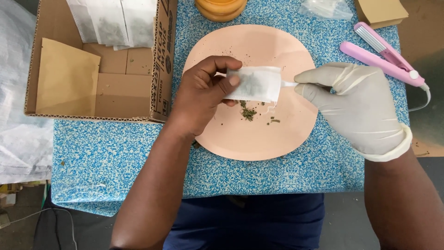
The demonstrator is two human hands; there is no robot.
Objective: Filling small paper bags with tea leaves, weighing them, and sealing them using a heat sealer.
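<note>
- Forearms entered from the lower edge, above a blue speckled table.
- Left hand, bare, pinched one end of a small white filter bag between thumb and fingers; dark contents showed through the paper.
- Right hand, in a pale glove, was closed on a thin white piece at the bag's other end; what that piece was could not be told.
- Bag hung just over a round peach plate, with loose green herb crumbs lying below it.
- Left of the plate sat an open cardboard box holding a brown paper envelope and more white bags.
- Far right lay a pink sealing tool, corded.
- At the far edge stood an orange container.
</note>
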